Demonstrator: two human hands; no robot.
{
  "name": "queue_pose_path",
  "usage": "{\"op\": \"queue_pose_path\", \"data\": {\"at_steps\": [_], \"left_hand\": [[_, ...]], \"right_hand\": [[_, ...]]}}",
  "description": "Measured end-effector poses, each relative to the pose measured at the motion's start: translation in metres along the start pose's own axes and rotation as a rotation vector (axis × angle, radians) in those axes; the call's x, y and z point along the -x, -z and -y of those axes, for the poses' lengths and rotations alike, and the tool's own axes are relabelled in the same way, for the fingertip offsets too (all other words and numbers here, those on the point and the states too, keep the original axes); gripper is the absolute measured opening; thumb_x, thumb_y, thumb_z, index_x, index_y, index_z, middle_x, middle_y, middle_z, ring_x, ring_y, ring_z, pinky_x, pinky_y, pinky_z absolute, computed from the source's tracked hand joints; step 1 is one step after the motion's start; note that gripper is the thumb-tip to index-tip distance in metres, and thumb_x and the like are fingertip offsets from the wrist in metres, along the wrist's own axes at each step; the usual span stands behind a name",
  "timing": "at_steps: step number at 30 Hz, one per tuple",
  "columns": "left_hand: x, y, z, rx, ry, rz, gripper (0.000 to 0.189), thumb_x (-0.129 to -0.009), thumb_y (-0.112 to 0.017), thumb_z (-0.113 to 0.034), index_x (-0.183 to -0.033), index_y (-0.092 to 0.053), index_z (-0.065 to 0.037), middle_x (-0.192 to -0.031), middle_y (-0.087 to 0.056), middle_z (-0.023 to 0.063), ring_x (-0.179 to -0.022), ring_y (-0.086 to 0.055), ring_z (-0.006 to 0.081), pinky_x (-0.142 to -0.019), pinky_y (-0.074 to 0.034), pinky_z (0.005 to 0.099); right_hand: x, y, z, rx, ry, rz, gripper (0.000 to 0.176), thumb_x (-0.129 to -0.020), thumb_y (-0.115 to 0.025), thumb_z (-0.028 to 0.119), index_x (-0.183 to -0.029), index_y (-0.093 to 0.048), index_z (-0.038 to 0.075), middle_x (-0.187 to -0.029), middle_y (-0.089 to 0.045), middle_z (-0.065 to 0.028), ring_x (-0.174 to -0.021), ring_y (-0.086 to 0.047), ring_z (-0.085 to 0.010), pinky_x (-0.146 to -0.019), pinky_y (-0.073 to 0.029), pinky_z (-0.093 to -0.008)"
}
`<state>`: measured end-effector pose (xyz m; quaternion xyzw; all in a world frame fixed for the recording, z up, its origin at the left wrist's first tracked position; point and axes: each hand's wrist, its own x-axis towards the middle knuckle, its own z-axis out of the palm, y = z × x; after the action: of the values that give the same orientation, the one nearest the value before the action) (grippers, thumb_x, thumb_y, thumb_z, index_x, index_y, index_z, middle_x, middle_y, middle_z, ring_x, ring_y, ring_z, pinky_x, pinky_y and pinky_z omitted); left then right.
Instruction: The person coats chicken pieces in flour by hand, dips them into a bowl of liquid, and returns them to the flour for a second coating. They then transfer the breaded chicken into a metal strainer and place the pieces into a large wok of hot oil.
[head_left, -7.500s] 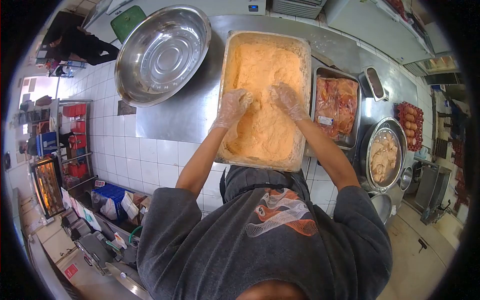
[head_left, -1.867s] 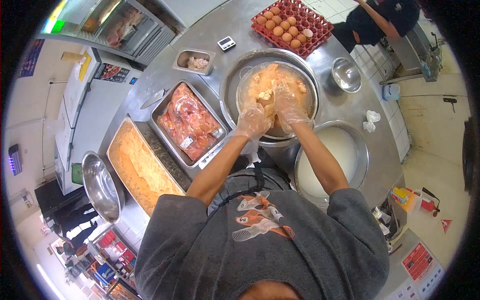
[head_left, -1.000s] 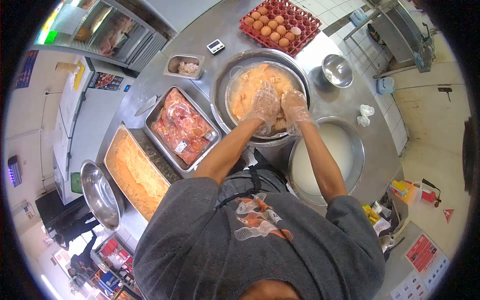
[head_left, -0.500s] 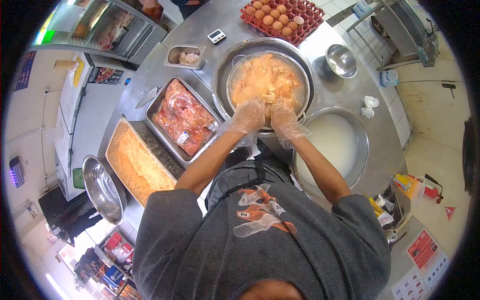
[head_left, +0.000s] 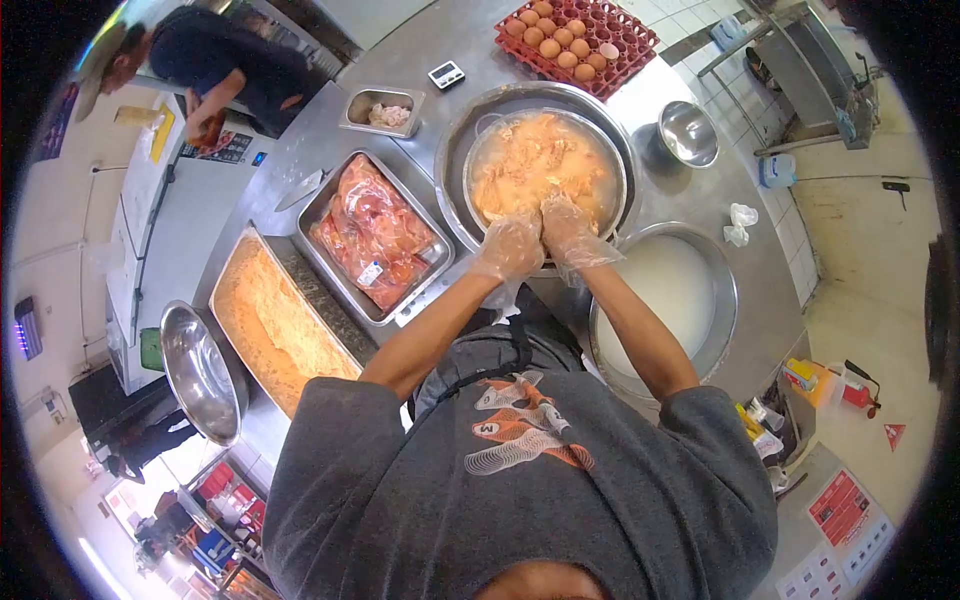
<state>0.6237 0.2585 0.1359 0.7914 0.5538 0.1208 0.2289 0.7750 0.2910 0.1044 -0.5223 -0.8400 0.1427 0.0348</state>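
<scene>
A steel bowl [head_left: 470,185] holds chicken pieces [head_left: 535,160] in a cloudy orange liquid, and sits inside a wider metal basin [head_left: 445,140]. My left hand [head_left: 512,245], in a clear plastic glove, is at the bowl's near edge with its fingers curled in among the chicken. Close beside it, my right hand [head_left: 568,222], gloved the same way, is also closed at the near side of the chicken. The fingertips of both hands are partly hidden, so the exact piece each grips is hard to make out.
To the left are a tray [head_left: 440,262] with bagged raw meat [head_left: 370,235], a knife [head_left: 300,190], a tub of orange flour [head_left: 280,320] and a bowl [head_left: 205,370]. A pot of whitish liquid [head_left: 655,300] stands right; egg trays [head_left: 625,60] lie beyond. Another person [head_left: 215,65] bends at far left.
Both hands have shifted slightly within the near part of the bowl, and the chicken has been stirred about. Another person has come into view at the upper left. The view has moved slightly.
</scene>
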Motion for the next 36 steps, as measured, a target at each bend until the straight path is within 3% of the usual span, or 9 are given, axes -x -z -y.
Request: {"op": "queue_pose_path", "data": {"at_steps": [4,6,9,16,19,24,25,28,36], "left_hand": [[0.019,0.004,0.008,-0.272,-0.144,-0.407,0.032,-0.083,-0.061,-0.021,-0.098,-0.07,0.005,-0.097,-0.067,0.0328,-0.093,-0.069,0.0431,-0.083,-0.054,0.0531],[0.019,-0.005,0.018,-0.23,-0.08,-0.216,0.039,-0.089,-0.057,-0.027,-0.108,-0.069,0.006,-0.102,-0.068,0.033,-0.094,-0.069,0.0456,-0.085,-0.054,0.0548],[0.016,0.009,0.011,-0.045,0.09,0.053,0.042,-0.094,-0.055,-0.031,-0.11,-0.07,0.005,-0.102,-0.069,0.0323,-0.092,-0.069,0.0469,-0.087,-0.054,0.0554],[0.005,-0.002,0.027,-0.099,0.006,0.205,0.039,-0.094,-0.056,-0.031,-0.108,-0.069,0.003,-0.095,-0.07,0.0288,-0.088,-0.07,0.0454,-0.081,-0.055,0.0542],[0.016,-0.004,-0.003,-0.156,-0.018,-0.066,0.043,-0.092,-0.058,-0.029,-0.113,-0.067,0.007,-0.095,-0.072,0.0243,-0.09,-0.071,0.0408,-0.079,-0.056,0.0519],[0.008,-0.024,0.005,-0.071,-0.01,0.029,0.042,-0.092,-0.058,-0.027,-0.115,-0.064,0.007,-0.094,-0.071,0.0249,-0.087,-0.07,0.0413,-0.076,-0.056,0.0509],[0.007,-0.025,0.009,-0.05,-0.012,0.063,0.038,-0.094,-0.056,-0.027,-0.114,-0.064,0.005,-0.093,-0.07,0.0245,-0.086,-0.07,0.042,-0.075,-0.055,0.0515],[-0.011,-0.021,0.012,-0.117,-0.093,0.309,0.033,-0.091,-0.058,-0.025,-0.105,-0.067,0.004,-0.094,-0.071,0.0227,-0.087,-0.07,0.0403,-0.075,-0.056,0.0498],[0.005,-0.049,-0.008,0.004,-0.26,-0.108,0.026,-0.081,-0.062,-0.015,-0.1,-0.068,0.002,-0.088,-0.07,0.02,-0.082,-0.07,0.0368,-0.074,-0.056,0.0469]], "right_hand": [[-0.01,0.009,0.001,0.094,0.035,0.274,0.021,-0.087,-0.058,0.01,-0.099,-0.072,0.0,-0.104,-0.072,-0.0212,-0.102,-0.069,-0.0362,-0.089,-0.054,-0.0453],[-0.013,0.02,0.0,0.062,0.019,0.292,0.018,-0.085,-0.061,0.011,-0.093,-0.074,0.002,-0.097,-0.073,-0.0186,-0.097,-0.069,-0.0356,-0.085,-0.055,-0.0451],[-0.008,0.015,0.0,-0.029,-0.008,-0.065,0.019,-0.084,-0.062,0.014,-0.092,-0.074,0.002,-0.093,-0.073,-0.0176,-0.092,-0.07,-0.0353,-0.083,-0.056,-0.0452],[-0.022,-0.013,-0.004,0.129,0.011,0.088,0.02,-0.086,-0.06,0.015,-0.091,-0.075,0.004,-0.091,-0.072,-0.0206,-0.088,-0.071,-0.0358,-0.082,-0.056,-0.0447],[-0.016,0.014,-0.002,0.039,-0.058,0.142,0.021,-0.086,-0.059,0.016,-0.091,-0.074,0.003,-0.09,-0.073,-0.0203,-0.089,-0.071,-0.035,-0.083,-0.056,-0.0453],[0.017,0.06,-0.04,0.105,0.09,0.256,0.021,-0.086,-0.059,0.016,-0.088,-0.075,0.003,-0.095,-0.074,-0.0199,-0.092,-0.072,-0.0335,-0.086,-0.055,-0.0477],[0.03,0.079,-0.026,0.073,-0.052,0.183,0.018,-0.083,-0.062,0.017,-0.085,-0.076,0.005,-0.095,-0.075,-0.0181,-0.091,-0.073,-0.0319,-0.084,-0.056,-0.0447],[0.037,0.069,-0.026,0.254,0.106,0.423,0.018,-0.083,-0.063,0.017,-0.086,-0.078,0.007,-0.092,-0.075,-0.0172,-0.089,-0.073,-0.0317,-0.082,-0.057,-0.044],[0.028,0.042,-0.028,0.214,0.124,0.375,0.02,-0.084,-0.062,0.02,-0.083,-0.078,0.008,-0.086,-0.076,-0.0137,-0.083,-0.074,-0.0304,-0.077,-0.057,-0.0433]]}}
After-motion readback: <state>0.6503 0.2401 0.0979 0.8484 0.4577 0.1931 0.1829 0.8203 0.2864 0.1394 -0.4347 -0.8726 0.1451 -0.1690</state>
